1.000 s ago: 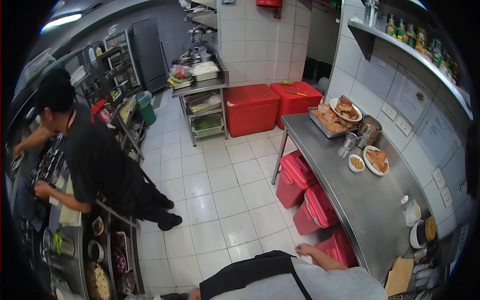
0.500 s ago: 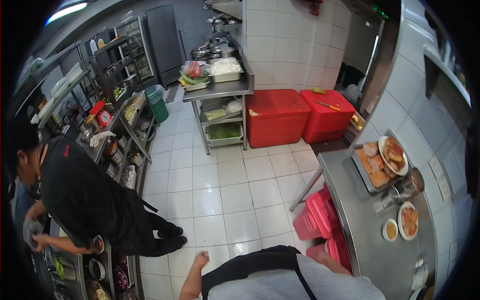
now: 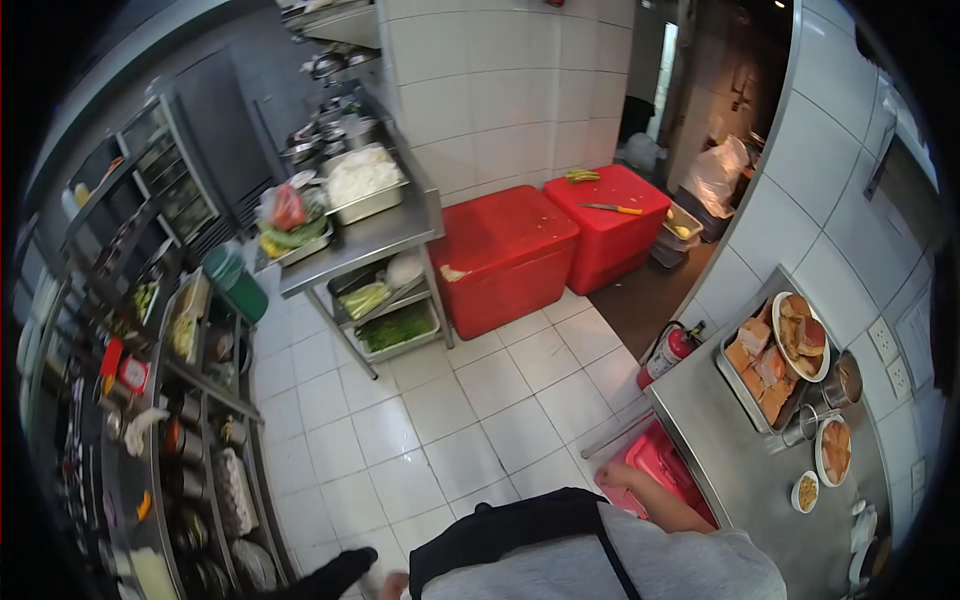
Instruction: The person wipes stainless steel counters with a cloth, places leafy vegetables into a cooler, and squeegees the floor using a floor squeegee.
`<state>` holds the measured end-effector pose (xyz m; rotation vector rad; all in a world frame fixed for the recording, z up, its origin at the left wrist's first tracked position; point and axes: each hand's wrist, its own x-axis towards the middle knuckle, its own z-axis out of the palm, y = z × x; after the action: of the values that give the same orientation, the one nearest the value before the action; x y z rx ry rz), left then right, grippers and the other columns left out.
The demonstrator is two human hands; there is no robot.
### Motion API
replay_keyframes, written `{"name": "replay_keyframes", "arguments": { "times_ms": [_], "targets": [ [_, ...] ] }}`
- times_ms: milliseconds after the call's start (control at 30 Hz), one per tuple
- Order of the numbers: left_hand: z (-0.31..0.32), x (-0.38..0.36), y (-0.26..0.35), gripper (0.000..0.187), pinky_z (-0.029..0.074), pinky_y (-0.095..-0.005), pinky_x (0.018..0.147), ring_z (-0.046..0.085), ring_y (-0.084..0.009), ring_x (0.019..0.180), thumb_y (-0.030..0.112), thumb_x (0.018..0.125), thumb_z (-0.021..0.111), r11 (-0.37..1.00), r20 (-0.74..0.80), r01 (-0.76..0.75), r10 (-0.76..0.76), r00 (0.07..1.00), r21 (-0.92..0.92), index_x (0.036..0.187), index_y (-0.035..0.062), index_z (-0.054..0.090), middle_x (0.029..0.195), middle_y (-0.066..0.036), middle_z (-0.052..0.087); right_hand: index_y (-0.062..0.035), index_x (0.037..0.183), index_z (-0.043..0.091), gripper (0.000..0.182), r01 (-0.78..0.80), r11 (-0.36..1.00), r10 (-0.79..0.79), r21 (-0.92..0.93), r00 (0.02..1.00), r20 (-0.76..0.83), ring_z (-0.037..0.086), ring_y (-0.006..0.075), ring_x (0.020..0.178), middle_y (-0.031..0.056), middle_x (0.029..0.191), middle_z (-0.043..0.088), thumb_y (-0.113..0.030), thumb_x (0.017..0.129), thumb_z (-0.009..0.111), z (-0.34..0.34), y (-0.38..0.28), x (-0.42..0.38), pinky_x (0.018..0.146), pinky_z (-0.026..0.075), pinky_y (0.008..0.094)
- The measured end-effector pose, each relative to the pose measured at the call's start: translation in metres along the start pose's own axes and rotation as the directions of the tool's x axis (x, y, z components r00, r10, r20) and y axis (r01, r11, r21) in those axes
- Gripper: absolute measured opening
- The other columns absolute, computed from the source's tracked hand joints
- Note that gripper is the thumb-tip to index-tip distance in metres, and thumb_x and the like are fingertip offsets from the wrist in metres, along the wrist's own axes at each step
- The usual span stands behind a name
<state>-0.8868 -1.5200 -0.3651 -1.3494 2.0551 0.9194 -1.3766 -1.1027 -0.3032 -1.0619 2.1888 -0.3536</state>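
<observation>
Right hand [image 3: 620, 477] is hanging low by the pink bin [image 3: 668, 447], fingers loosely bent — can't tell if they're pinching anything or touching it. Left hand [image 3: 395, 586] is mostly cut off at the bottom edge, so no clue on its fingers. The bin sits beside the steel table [image 3: 735, 480], partly under it — 2 red coolers [image 3: 505, 250] stand farther ahead.

Steel table [image 3: 725, 450] bearing tray [image 3: 738, 395], plates [image 3: 826, 372] and bowl [image 3: 805, 492]
</observation>
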Motion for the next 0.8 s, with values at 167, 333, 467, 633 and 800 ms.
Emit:
{"name": "replay_keyframes", "arguments": {
  "times_ms": [167,333,467,633,800],
  "targets": [
    [-0.154,0.192,0.122,0.030,0.049,-0.0386,0.078,0.062,-0.0336,0.088,0.015,0.077,0.049,0.925,-0.324,-0.282,0.194,0.926,-0.253,0.101,0.0007,0.060,0.092,-0.022,0.063,-0.0075,0.103,0.062,0.027,-0.532,0.744,0.486,0.403,0.846,0.219,0.064,0.0189,0.077,0.0091,0.088,0.066,-0.024,0.083,0.058,-0.063,-0.047,-0.018,0.060,0.050,0.0342],
    [-0.243,0.243,0.323,0.024,0.049,-0.0273,0.062,0.060,-0.0163,0.067,0.005,0.081,0.049,0.662,-0.424,-0.570,0.391,0.817,-0.488,0.103,-0.0018,0.055,0.079,-0.010,0.062,-0.0071,0.108,0.060,0.030,-0.499,0.698,0.454,0.513,0.863,0.221,0.064,0.0195,0.082,0.0101,0.094,0.065,-0.024,0.083,0.055,-0.102,0.000,0.067,0.064,0.051,0.0334],
    [-0.216,0.277,0.395,0.025,0.049,-0.0285,0.067,0.060,-0.0167,0.070,0.006,0.081,0.054,0.667,-0.263,-0.566,0.506,0.822,-0.485,0.104,-0.0014,0.056,0.086,-0.010,0.062,-0.0065,0.107,0.061,0.036,-0.271,0.934,0.277,0.235,0.961,0.007,0.062,0.0262,0.090,0.0145,0.099,0.063,-0.027,0.077,0.056,-0.173,0.028,0.165,0.076,0.049,0.0363],
    [-0.233,0.251,0.459,0.040,0.050,-0.0295,0.074,0.060,-0.0202,0.086,0.002,0.077,0.058,0.687,-0.410,-0.682,0.563,0.718,-0.251,0.116,0.0064,0.053,0.112,-0.013,0.055,-0.0030,0.108,0.059,0.040,-0.147,0.986,0.151,0.078,0.987,-0.050,0.060,0.0288,0.094,0.0166,0.100,0.063,-0.029,0.077,0.055,-0.281,0.039,0.275,0.083,0.047,0.0370],
    [-0.354,0.314,0.522,0.038,0.045,-0.0275,0.081,0.055,-0.0167,0.095,0.000,0.082,0.055,0.550,-0.645,-0.688,0.314,0.696,-0.474,0.118,0.0004,0.047,0.112,-0.010,0.056,-0.0037,0.109,0.059,0.040,-0.067,0.943,0.103,0.325,0.990,-0.094,0.059,0.0306,0.096,0.0151,0.103,0.062,-0.028,0.078,0.054,-0.361,0.055,0.365,0.084,0.047,0.0381]
  ]
}}
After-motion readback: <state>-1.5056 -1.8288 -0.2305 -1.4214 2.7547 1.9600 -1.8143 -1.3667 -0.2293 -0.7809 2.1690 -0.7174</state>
